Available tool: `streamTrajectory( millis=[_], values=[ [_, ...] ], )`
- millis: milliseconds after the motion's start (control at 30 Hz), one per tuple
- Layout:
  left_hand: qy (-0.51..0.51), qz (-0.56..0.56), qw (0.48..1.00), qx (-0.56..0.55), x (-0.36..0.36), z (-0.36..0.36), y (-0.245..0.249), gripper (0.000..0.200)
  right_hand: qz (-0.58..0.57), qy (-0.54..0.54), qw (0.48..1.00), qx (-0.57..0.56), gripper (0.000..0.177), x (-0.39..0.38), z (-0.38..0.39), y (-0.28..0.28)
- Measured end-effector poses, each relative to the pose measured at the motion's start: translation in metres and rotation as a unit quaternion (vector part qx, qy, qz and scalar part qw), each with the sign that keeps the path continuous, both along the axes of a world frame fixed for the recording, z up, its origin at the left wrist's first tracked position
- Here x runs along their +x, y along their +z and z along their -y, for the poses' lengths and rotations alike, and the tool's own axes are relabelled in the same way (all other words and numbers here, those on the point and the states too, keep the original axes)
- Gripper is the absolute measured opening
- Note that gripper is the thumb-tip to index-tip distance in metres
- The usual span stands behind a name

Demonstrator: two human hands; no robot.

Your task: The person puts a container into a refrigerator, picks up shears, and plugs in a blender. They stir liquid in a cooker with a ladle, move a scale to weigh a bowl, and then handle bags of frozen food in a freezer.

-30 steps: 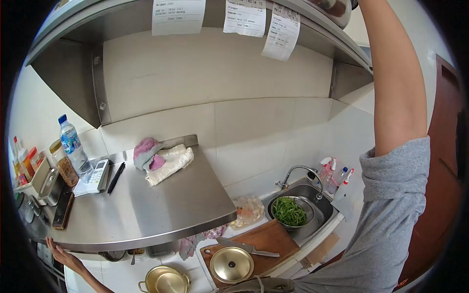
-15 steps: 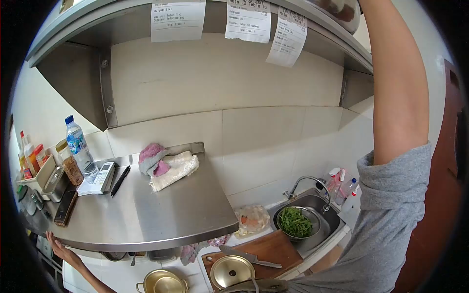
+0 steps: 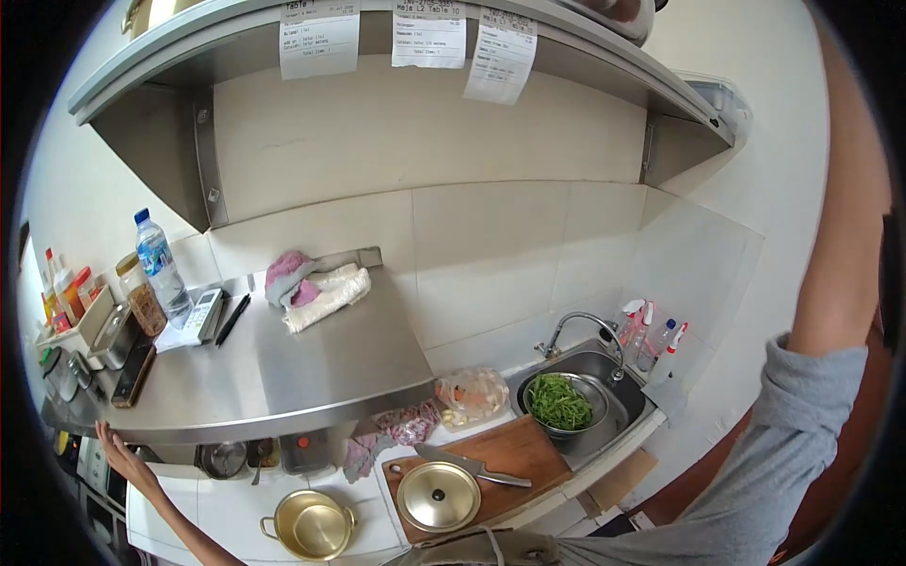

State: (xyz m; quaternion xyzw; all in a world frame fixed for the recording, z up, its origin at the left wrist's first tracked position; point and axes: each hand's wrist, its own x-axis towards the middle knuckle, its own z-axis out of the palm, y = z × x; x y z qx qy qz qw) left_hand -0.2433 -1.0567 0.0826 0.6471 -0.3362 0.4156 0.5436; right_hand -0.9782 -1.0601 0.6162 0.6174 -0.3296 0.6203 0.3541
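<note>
My left hand (image 3: 121,455) rests with its fingers spread against the front left edge of the steel counter (image 3: 274,368), holding nothing. A phone (image 3: 134,375) lies on the counter just above it. My right arm in a grey sleeve reaches up along the right side, and its hand is out of the frame. Below the counter are a gold pot (image 3: 313,526), a gold lid (image 3: 438,495) and a knife (image 3: 472,466) on a wooden board (image 3: 528,453).
An overhead steel shelf (image 3: 406,38) with paper slips crosses the top. At the right, a sink (image 3: 628,401) holds a bowl of greens (image 3: 559,403), with spray bottles (image 3: 638,324) behind. A water bottle (image 3: 162,269) and cloths (image 3: 326,294) stand or lie on the counter.
The view has shifted, showing more of the lower worktop. My right arm has moved outward to the right, away from the shelf's end. My left hand stays at the counter edge.
</note>
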Motion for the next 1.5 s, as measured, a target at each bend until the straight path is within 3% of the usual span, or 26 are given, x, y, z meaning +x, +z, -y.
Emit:
streamTrajectory(
  millis=[67, 133, 167, 200, 267, 333, 433, 467, 500, 533, 600, 633, 667, 733, 767, 867, 967, 1000, 1067, 1100, 1133, 1200, 1267, 1300, 1467, 1500],
  values=[
    [-0.063, -0.004, 0.998, 0.001, -0.005, -0.004, 0.003, 0.038, 0.06, -0.075, 0.995, 0.04, 0.057, -0.05, -0.027, 0.021],
    [-0.031, 0.032, 0.999, 0.019, -0.011, -0.006, 0.001, 0.039, 0.029, -0.181, 0.981, -0.062, 0.047, -0.097, -0.041, 0.008],
    [0.002, 0.021, 1.0, 0.009, -0.027, -0.01, -0.002, 0.04, 0.053, -0.223, 0.973, -0.034, 0.045, -0.099, -0.056, -0.013],
    [-0.069, -0.07, 0.993, -0.061, -0.037, -0.01, -0.01, 0.042, 0.078, -0.264, 0.961, -0.009, 0.043, -0.1, -0.076, -0.041],
    [-0.095, -0.125, 0.978, -0.139, -0.078, -0.021, -0.019, 0.045, 0.106, -0.393, 0.913, -0.011, 0.043, -0.117, -0.101, -0.092],
    [-0.122, -0.117, 0.972, -0.161, -0.111, -0.035, -0.035, 0.044, -0.04, -0.377, 0.925, 0.002, 0.043, -0.132, -0.125, -0.152],
    [-0.158, -0.116, 0.964, -0.181, -0.15, -0.042, -0.05, 0.038, -0.005, -0.592, 0.798, 0.113, 0.047, -0.274, -0.154, -0.283],
    [-0.184, -0.125, 0.957, -0.189, -0.168, -0.04, -0.047, 0.035, 0.04, -0.613, 0.789, -0.021, 0.049, -0.218, -0.144, -0.313],
    [-0.225, -0.125, 0.949, -0.181, -0.179, -0.035, -0.049, 0.032, -0.008, -0.455, 0.89, 0.0, 0.05, -0.198, -0.144, -0.347],
    [-0.254, -0.117, 0.947, -0.161, -0.2, -0.029, -0.048, 0.029, 0.021, -0.39, 0.919, 0.057, 0.045, -0.204, -0.152, -0.388],
    [-0.337, -0.134, 0.927, -0.095, -0.252, -0.022, -0.042, 0.02, 0.06, -0.213, 0.966, 0.138, 0.033, -0.144, -0.155, -0.414],
    [-0.375, -0.114, 0.92, -0.007, -0.274, -0.024, -0.042, 0.018, 0.078, -0.12, 0.974, 0.178, 0.036, -0.137, -0.159, -0.427],
    [-0.41, -0.094, 0.904, 0.08, -0.292, -0.028, -0.041, 0.017, 0.098, -0.027, 0.971, 0.216, 0.04, -0.133, -0.161, -0.441],
    [-0.487, -0.098, 0.826, 0.266, -0.32, -0.038, -0.039, 0.018, 0.131, 0.142, 0.971, 0.141, 0.049, -0.129, -0.14, -0.48],
    [-0.535, -0.12, 0.775, 0.316, -0.333, -0.041, -0.04, 0.021, 0.132, 0.143, 0.97, 0.146, 0.049, -0.124, -0.131, -0.491],
    [-0.667, -0.127, 0.638, 0.363, -0.357, -0.074, -0.035, 0.035, -0.031, 0.489, 0.862, 0.132, 0.037, -0.095, -0.112, -0.51],
    [-0.753, -0.137, 0.544, 0.345, -0.35, -0.143, -0.001, 0.067, -0.026, 0.463, 0.884, 0.055, 0.021, -0.008, -0.119, -0.531],
    [-0.744, -0.134, 0.573, 0.318, -0.337, -0.162, -0.009, 0.074, -0.059, 0.47, 0.88, 0.005, 0.019, 0.032, -0.121, -0.525],
    [-0.715, -0.221, 0.57, 0.338, -0.288, -0.218, -0.024, 0.08, -0.119, 0.474, 0.872, 0.034, 0.022, 0.095, -0.139, -0.529],
    [-0.676, -0.307, 0.571, 0.35, -0.259, -0.25, -0.038, 0.085, -0.114, 0.496, 0.86, 0.04, 0.022, 0.141, -0.157, -0.533],
    [-0.68, -0.365, 0.55, 0.319, -0.231, -0.281, -0.05, 0.089, -0.033, 0.521, 0.851, 0.057, 0.026, 0.196, -0.181, -0.535],
    [-0.632, -0.465, 0.56, 0.266, -0.18, -0.357, -0.076, 0.089, 0.064, 0.618, 0.78, 0.072, 0.033, 0.288, -0.211, -0.545],
    [-0.648, -0.502, 0.534, 0.205, -0.135, -0.433, -0.089, 0.078, 0.085, 0.668, 0.71, 0.206, 0.023, 0.357, -0.25, -0.564],
    [-0.566, -0.624, 0.505, 0.188, -0.119, -0.468, -0.084, 0.054, 0.088, 0.701, 0.666, 0.239, 0.02, 0.396, -0.263, -0.571],
    [-0.371, -0.694, 0.614, -0.058, -0.065, -0.601, -0.107, 0.041, 0.062, 0.774, 0.465, 0.424, 0.021, 0.578, -0.348, -0.597],
    [-0.317, -0.657, 0.676, -0.1, -0.058, -0.618, -0.117, 0.042, 0.015, 0.761, 0.431, 0.484, 0.026, 0.606, -0.361, -0.606]
  ],
)
